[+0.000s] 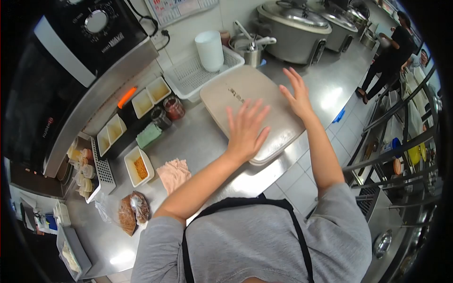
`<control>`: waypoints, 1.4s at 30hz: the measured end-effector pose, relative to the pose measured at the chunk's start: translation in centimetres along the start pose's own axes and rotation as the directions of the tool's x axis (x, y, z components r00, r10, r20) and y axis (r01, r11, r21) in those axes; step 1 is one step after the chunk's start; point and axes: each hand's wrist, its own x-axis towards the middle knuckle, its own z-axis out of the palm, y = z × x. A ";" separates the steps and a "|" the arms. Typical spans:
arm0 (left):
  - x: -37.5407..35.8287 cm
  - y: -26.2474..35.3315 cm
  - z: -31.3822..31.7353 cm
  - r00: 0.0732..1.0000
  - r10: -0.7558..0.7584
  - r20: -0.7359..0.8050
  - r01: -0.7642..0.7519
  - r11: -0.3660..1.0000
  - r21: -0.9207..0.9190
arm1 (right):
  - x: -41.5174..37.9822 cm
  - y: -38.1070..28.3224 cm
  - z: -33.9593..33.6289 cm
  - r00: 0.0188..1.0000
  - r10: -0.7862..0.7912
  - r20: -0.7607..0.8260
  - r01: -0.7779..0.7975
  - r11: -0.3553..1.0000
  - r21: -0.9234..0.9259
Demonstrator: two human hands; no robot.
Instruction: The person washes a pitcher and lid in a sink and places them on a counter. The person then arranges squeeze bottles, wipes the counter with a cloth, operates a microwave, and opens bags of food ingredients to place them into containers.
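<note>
A large lidded container (222, 94) with dark writing on its pale lid stands on the steel counter in front of me. My left hand (246, 129) is over the near part of the lid, palm down with its fingers spread; whether it touches the lid I cannot tell. At the lid's right edge is my right hand (297, 96), its fingers apart and nothing in it. A crumpled pink cloth (173, 175) lies near my left forearm, beside a white tub (139, 167) of orange crumbs.
Behind the container are a white basket (184, 78) with white cups (209, 51), a pot (250, 52) and large cookers (292, 35). Jars (174, 108), a green sponge (149, 136) and bagged food (127, 214) lie left. A person (391, 52) stands far right, near racks (401, 137).
</note>
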 end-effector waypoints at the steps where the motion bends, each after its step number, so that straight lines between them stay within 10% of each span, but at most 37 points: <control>1: -0.6 -0.6 -0.1 0.982 -0.131 -0.138 0.117 0.987 -0.107 | 0.0 1.2 -0.8 0.996 0.025 -0.088 -0.015 0.993 0.118; 4: -5.1 -4.7 1.5 0.710 -0.630 -0.315 0.427 0.741 -0.519 | -4.0 3.9 -3.1 0.839 0.347 0.419 -0.458 0.867 0.198; 6: -6.5 -4.2 0.7 0.327 -0.848 0.418 0.653 -0.117 -0.748 | -5.9 2.3 -3.3 0.859 0.311 0.406 -0.418 0.884 0.208; 7: -7.8 -4.6 1.8 0.335 -0.749 0.571 0.739 -0.167 -0.653 | -6.8 2.2 -2.6 0.905 0.308 0.295 -0.388 0.882 0.267; 9: -8.3 -3.4 4.1 0.436 -0.768 0.468 0.835 0.152 -0.528 | -7.5 1.7 -2.5 0.925 0.290 0.245 -0.352 0.897 0.268; 14: -7.9 -1.0 1.5 0.404 -0.789 0.462 0.818 0.086 -0.569 | -8.8 -0.4 -2.6 0.948 0.294 0.123 -0.317 0.829 0.461; 20: -5.6 2.1 -2.6 0.604 -0.700 0.380 0.456 -0.088 -0.886 | -8.5 -5.1 -6.5 0.965 0.262 -0.021 -0.203 0.793 0.574; 22: -2.8 3.2 -6.3 0.678 -0.648 0.347 0.408 -0.061 -0.911 | -8.2 -8.0 -8.4 0.946 0.137 -0.294 0.059 0.818 0.572; 25: 0.8 3.7 -10.0 0.692 -0.580 0.429 0.489 -0.061 -0.870 | -9.9 -15.9 -14.7 0.903 -0.097 -0.418 0.159 0.981 0.115; 27: 2.7 3.5 -12.6 0.689 -0.514 0.512 0.525 -0.133 -0.841 | -11.2 -17.9 -15.8 0.889 -0.451 -0.082 0.413 0.865 -0.286; 29: 4.5 4.4 -15.0 0.679 -0.438 0.589 0.563 -0.206 -0.801 | -11.2 -17.6 -15.4 0.889 -0.456 -0.032 0.425 0.851 -0.307; 31: 5.9 6.8 -17.6 0.674 -0.431 0.600 0.586 -0.183 -0.789 | -9.6 -15.0 -15.3 0.670 -0.691 -0.273 0.426 0.658 -0.621; 36: 9.4 10.2 -21.6 0.728 -0.372 0.576 0.589 -0.092 -0.803 | -5.2 -15.3 -19.9 0.451 -0.807 -0.381 0.480 0.579 -0.659; 42: 12.0 12.6 -28.9 0.986 -0.158 0.045 0.085 0.257 -0.963 | 1.3 -18.7 -24.2 0.150 -0.730 -0.667 0.464 0.648 -0.604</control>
